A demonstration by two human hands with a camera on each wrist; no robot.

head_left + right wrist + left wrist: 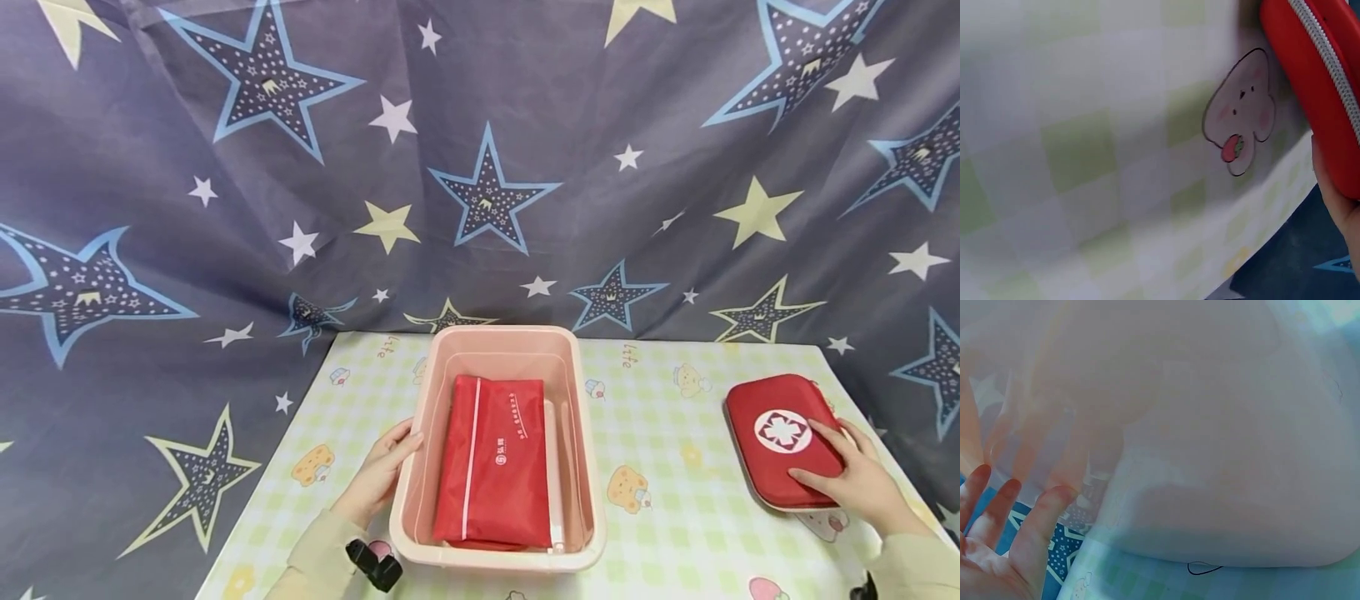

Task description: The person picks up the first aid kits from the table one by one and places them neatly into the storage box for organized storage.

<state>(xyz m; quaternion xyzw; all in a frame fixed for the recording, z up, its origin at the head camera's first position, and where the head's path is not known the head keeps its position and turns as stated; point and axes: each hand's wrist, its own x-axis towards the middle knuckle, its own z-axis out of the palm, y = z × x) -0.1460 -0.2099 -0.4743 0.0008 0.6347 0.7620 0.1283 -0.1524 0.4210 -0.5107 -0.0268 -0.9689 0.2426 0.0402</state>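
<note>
A pink plastic bin stands in the middle of the table with a flat red pouch lying inside it. My left hand rests against the bin's left outer wall with its fingers straight. In the left wrist view the bin wall fills the frame, and my left hand shows its fingers extended beside it. A red zipped first-aid case with a white cross emblem lies at the table's right. My right hand lies on its near end, fingers flat on top. The right wrist view shows the case and my right hand at its edge.
The table carries a green-and-white checked cloth with cartoon prints. A dark star-patterned curtain hangs behind and around the table. The table's right edge runs close to the case. A black wrist mount sits on my left sleeve.
</note>
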